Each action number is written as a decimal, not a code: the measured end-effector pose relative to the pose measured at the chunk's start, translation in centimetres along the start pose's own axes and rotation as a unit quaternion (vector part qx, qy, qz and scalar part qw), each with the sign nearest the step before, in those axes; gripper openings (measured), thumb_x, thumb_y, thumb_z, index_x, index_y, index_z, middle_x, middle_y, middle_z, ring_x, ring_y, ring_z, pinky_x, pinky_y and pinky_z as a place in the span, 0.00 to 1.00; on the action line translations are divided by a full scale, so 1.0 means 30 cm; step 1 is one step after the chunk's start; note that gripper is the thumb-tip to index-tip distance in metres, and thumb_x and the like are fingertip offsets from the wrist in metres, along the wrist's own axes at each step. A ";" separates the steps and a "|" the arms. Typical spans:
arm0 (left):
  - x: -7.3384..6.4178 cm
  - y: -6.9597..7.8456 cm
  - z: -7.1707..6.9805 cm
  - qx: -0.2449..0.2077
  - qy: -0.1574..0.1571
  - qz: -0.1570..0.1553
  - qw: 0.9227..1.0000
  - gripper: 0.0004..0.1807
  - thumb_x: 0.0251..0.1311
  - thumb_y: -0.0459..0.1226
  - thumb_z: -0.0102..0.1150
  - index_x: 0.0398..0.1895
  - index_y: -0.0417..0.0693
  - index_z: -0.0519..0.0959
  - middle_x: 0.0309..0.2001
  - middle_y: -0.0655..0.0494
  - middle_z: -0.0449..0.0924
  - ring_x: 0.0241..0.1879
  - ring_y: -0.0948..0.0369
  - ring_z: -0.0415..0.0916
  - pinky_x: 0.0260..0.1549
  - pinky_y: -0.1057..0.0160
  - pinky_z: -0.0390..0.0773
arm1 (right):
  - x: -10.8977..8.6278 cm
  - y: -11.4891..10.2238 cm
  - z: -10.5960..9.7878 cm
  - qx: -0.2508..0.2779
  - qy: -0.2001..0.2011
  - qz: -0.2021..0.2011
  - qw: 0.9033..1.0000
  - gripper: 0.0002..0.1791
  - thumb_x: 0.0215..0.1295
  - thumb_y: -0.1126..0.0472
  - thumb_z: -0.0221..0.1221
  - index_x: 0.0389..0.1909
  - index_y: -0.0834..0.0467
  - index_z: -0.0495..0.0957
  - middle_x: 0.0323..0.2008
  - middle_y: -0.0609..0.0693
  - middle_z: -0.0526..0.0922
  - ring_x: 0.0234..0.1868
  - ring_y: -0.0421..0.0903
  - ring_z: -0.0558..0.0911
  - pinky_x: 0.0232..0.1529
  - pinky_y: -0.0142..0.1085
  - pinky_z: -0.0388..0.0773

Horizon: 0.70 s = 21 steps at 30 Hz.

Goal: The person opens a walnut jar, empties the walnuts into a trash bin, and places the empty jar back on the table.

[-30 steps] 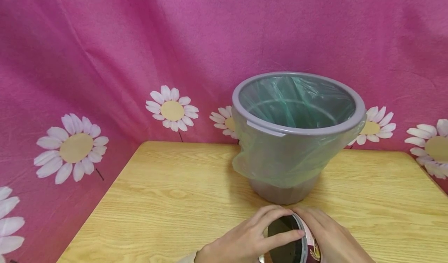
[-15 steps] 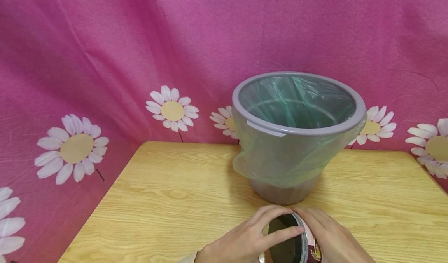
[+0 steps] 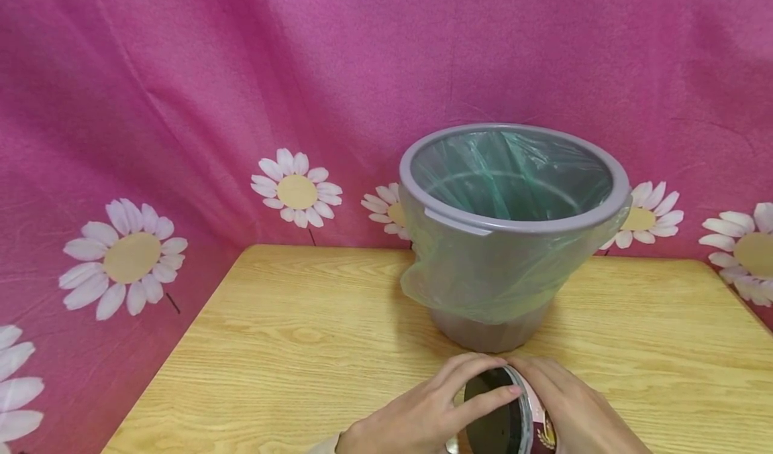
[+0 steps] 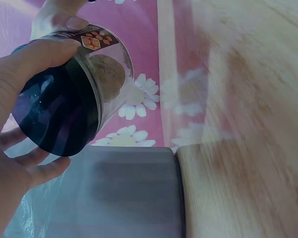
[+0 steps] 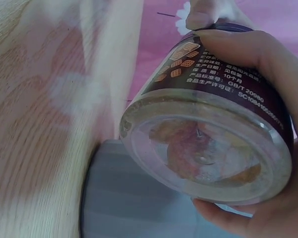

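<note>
A clear plastic jar (image 5: 223, 74) with a dark printed label and a black screw lid (image 4: 59, 109) lies tilted between both hands, at the bottom of the head view. Round the lid curl the fingers and thumb of my left hand (image 3: 413, 410). My right hand (image 3: 580, 410) grips the jar's body from the other side. Brownish pieces, like biscuits, show through the jar's clear base in the right wrist view. The lid is on the jar. In the head view the jar's lower end is hidden by my right hand and the frame's edge.
Just beyond the hands a grey waste bin (image 3: 489, 333) stands on the wooden table (image 3: 302, 347). A thin green bin liner (image 3: 483, 279) lines it and hangs over its outside. Behind the table hangs a pink cloth (image 3: 362, 58) with white flowers.
My left thumb has shifted slightly up along the lid's rim, and the jar has turned a little with it. Both hands keep their hold in nearly the same place.
</note>
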State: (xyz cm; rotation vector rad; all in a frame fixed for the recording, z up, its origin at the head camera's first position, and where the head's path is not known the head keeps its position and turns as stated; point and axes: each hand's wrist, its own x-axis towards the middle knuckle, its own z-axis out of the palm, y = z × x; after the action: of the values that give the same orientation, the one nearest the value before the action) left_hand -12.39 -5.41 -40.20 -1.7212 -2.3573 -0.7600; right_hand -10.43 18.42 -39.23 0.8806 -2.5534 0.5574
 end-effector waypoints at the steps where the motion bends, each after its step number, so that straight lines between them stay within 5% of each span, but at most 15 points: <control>1: 0.000 0.000 0.000 0.000 0.000 -0.001 1.000 0.53 0.53 0.49 0.69 0.77 0.56 0.46 0.75 0.57 0.38 0.73 0.62 0.40 0.67 0.67 0.53 | 0.000 0.000 0.000 -0.001 0.001 -0.002 1.000 0.58 0.28 0.22 0.68 0.59 0.55 0.72 0.52 0.39 0.76 0.48 0.36 0.75 0.39 0.42 0.81; 21: 0.002 -0.007 0.009 -0.023 -0.001 -0.018 1.000 0.53 0.53 0.48 0.70 0.77 0.57 0.45 0.75 0.58 0.37 0.73 0.62 0.40 0.68 0.65 0.53 | 0.005 -0.006 -0.010 0.020 -0.017 0.029 0.999 0.58 0.26 0.21 0.68 0.59 0.52 0.71 0.52 0.37 0.74 0.47 0.36 0.75 0.38 0.43 0.81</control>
State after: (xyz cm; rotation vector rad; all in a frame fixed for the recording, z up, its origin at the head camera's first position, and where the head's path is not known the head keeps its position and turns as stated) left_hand -12.55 -5.29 -40.47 -1.7021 -2.3981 -0.8251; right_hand -10.35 18.37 -38.85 0.8391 -2.6145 0.6170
